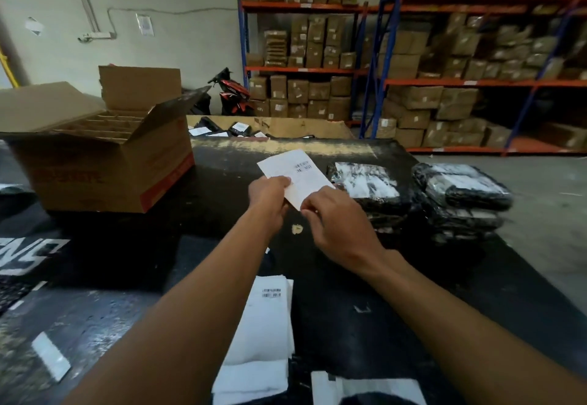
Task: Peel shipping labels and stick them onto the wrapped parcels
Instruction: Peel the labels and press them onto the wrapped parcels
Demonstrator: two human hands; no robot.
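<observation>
Above the black table (216, 214), the left hand (268, 193) and right hand (336, 223) together pinch 1 shipping label (298, 171), apparently by its near edge; 2 stacks of wrapped parcels (460, 195) lie just right of it.

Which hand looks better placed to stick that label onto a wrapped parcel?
Probably the right hand: it pinches the label, and the wrapped parcels lie on its side, farther from the left hand.
</observation>
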